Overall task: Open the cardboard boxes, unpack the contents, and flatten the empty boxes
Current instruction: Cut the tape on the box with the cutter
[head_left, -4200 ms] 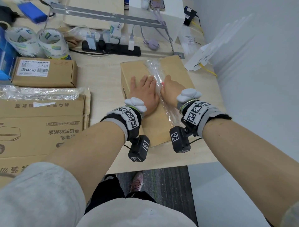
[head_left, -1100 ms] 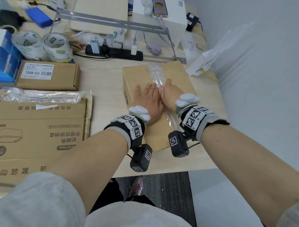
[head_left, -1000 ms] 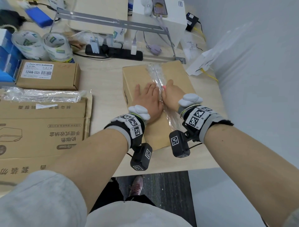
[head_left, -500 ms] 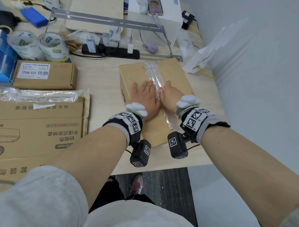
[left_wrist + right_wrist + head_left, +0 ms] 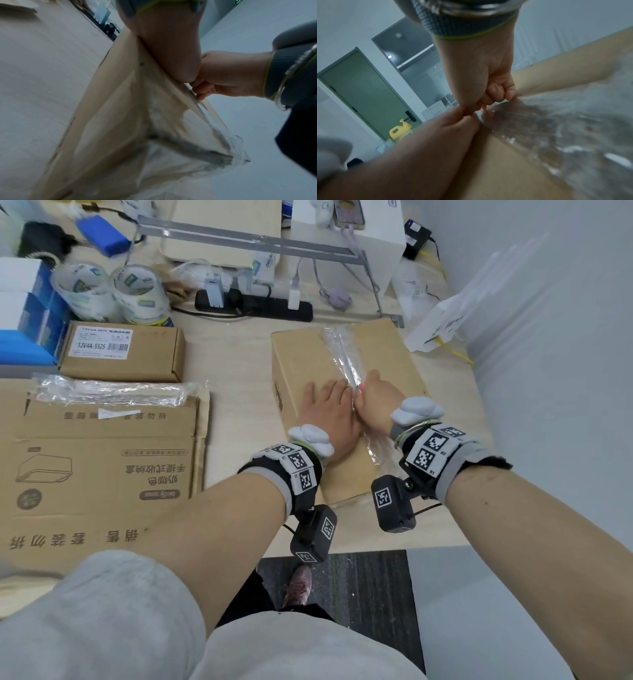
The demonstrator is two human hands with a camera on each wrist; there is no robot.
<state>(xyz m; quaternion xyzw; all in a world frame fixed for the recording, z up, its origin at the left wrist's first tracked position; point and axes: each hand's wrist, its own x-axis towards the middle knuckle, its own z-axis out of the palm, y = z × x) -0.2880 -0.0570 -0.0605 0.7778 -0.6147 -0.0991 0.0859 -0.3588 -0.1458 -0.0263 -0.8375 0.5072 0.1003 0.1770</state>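
Head view: your sealed box [image 5: 346,392] sits right of centre on the table [image 5: 236,378], clear tape [image 5: 342,361] intact along its top seam. Left hand [image 5: 329,419] lies flat, pressing the lid. Right hand [image 5: 378,402] grip is curled tight, pinching the tape. Flattened cardboard [image 5: 102,467] lies left; a small box [image 5: 123,354] looks unopened. Unpacking and flattening remain.

Setting: office or packing workroom. Evidence: light wood desk [image 5: 236,378] carrying a black power strip [image 5: 253,304] with chargers, clear tape rolls [image 5: 113,290], a labelled carton [image 5: 123,352] and flattened cardboard [image 5: 99,460]. Right wrist view: grey door [image 5: 366,93] with electronic lock beside a glass partition [image 5: 418,67].
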